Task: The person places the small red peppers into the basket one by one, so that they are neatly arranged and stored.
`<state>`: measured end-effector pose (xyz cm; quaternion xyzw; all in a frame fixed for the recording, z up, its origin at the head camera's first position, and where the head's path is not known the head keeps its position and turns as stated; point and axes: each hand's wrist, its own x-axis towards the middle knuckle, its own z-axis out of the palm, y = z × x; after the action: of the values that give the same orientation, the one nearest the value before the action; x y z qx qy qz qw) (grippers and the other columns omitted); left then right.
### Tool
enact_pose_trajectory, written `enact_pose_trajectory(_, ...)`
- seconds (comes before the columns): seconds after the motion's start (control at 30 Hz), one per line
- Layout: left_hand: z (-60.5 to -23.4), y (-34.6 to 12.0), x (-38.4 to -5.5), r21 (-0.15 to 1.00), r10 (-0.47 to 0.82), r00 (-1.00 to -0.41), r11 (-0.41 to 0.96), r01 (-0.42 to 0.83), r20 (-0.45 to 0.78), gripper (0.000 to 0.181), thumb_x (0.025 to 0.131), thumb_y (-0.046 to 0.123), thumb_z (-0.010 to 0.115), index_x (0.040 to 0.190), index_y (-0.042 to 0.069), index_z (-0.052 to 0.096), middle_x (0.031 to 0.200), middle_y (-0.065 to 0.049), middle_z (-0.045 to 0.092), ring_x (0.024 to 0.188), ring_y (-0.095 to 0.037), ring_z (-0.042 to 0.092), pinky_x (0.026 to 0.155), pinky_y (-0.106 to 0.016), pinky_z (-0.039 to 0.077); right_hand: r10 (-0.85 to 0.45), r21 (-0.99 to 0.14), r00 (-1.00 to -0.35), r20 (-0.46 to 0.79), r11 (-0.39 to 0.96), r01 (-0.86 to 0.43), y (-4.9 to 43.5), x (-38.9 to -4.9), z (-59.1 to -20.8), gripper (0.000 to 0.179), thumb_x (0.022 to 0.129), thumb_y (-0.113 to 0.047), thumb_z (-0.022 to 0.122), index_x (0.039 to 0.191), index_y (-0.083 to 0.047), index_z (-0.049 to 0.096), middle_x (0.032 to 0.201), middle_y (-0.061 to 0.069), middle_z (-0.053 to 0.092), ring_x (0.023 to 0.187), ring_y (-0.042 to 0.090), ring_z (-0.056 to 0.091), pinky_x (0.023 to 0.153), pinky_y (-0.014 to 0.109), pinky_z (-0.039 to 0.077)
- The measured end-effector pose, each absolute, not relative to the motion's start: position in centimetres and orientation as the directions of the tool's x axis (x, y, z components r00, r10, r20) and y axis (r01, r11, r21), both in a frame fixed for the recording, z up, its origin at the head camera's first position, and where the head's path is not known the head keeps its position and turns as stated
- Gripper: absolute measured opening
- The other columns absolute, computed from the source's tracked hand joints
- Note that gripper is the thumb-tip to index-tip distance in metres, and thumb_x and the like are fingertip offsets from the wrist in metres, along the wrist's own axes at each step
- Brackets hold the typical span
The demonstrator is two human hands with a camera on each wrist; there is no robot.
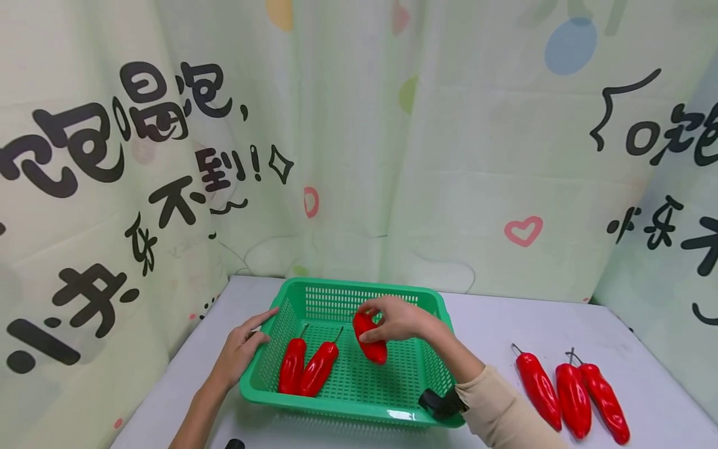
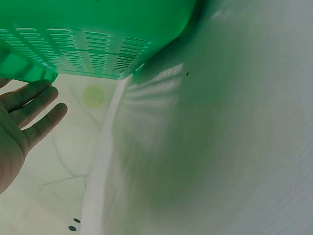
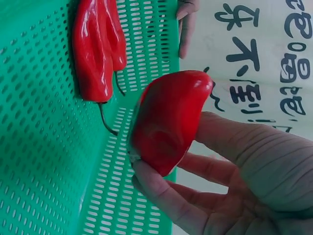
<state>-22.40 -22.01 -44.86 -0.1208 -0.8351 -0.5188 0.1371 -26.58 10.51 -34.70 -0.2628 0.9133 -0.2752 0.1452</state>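
A glossy red chili pepper (image 1: pixel 370 337) is pinched between the thumb and fingers of my right hand (image 1: pixel 395 318), above the floor of the green plastic basket (image 1: pixel 359 415). In the right wrist view the held pepper (image 3: pixel 168 122) is seen close up, its broad side facing the camera. Two more red peppers (image 1: pixel 318 369) lie side by side at the left end inside the basket, stems pointing to the back. My left hand (image 1: pixel 240 349) rests at the basket's left rim. The left wrist view shows its fingers (image 2: pixel 44 125) stretched out straight beside the basket's outer wall.
On the white table (image 1: pixel 482 324), right of the basket, lie three red peppers (image 1: pixel 573 402) close together with their stems toward the back. A printed curtain (image 1: pixel 465 187) surrounds the table at the back and sides. A black wrist camera (image 1: pixel 440 404) overlaps the basket's front right corner.
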Motion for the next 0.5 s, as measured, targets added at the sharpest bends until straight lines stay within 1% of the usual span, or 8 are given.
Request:
enact_pose_trajectory(0.13, -44.7, -22.0, -22.3, 0.842, 0.061, -0.933, 0.414, 0.346, 0.354, 0.049, 0.094, 0.002, 0.047, 0.141, 0.003, 0.061, 0.146, -0.02, 0.057, 0.12, -0.031, 0.057, 0.087, -0.029, 0.05, -0.557, -0.567, -0.814, -0.164, 0.729, -0.384, 10.0, -26.8, -35.1, 0.047, 0.088, -0.019, 0.08, 0.131, -0.007, 0.066, 0.123, 0.013, 0.067, 0.11, 0.028, 0.062, 0.076, 0.035, 0.057)
enact_pose_trajectory(0.27, -44.6, -22.0, -22.2, 0.843, 0.062, -0.933, 0.412, 0.347, 0.354, 0.049, 0.094, 0.002, 0.048, 0.141, 0.002, 0.06, 0.146, -0.021, 0.057, 0.119, -0.032, 0.058, 0.085, -0.029, 0.051, -0.56, -0.54, -0.804, -0.198, 0.747, -0.387, 9.5, -26.9, -35.3, 0.05, 0.088, -0.02, 0.079, 0.134, -0.006, 0.064, 0.126, 0.015, 0.066, 0.119, 0.032, 0.06, 0.083, 0.04, 0.056)
enact_pose_trajectory(0.4, -44.6, -22.0, -22.2, 0.841, 0.063, -0.933, 0.415, 0.347, 0.353, 0.049, 0.094, 0.002, 0.048, 0.142, 0.003, 0.06, 0.146, -0.02, 0.057, 0.121, -0.032, 0.057, 0.088, -0.03, 0.05, -0.572, -0.523, -0.79, -0.221, 0.753, -0.399, 9.0, -26.9, -35.6, 0.049, 0.089, -0.021, 0.079, 0.133, -0.006, 0.065, 0.127, 0.015, 0.067, 0.121, 0.033, 0.06, 0.089, 0.044, 0.054)
enact_pose_trajectory(0.5, -44.5, -21.9, -22.3, 0.845, 0.064, -0.934, 0.408, 0.346, 0.352, 0.049, 0.095, 0.002, 0.048, 0.142, 0.002, 0.06, 0.147, -0.02, 0.056, 0.124, -0.033, 0.057, 0.089, -0.031, 0.05, -0.57, -0.526, -0.785, -0.243, 0.758, -0.387, 8.7, -27.0, -35.8, 0.048, 0.089, -0.021, 0.079, 0.133, -0.006, 0.065, 0.126, 0.014, 0.066, 0.12, 0.032, 0.06, 0.087, 0.043, 0.055)
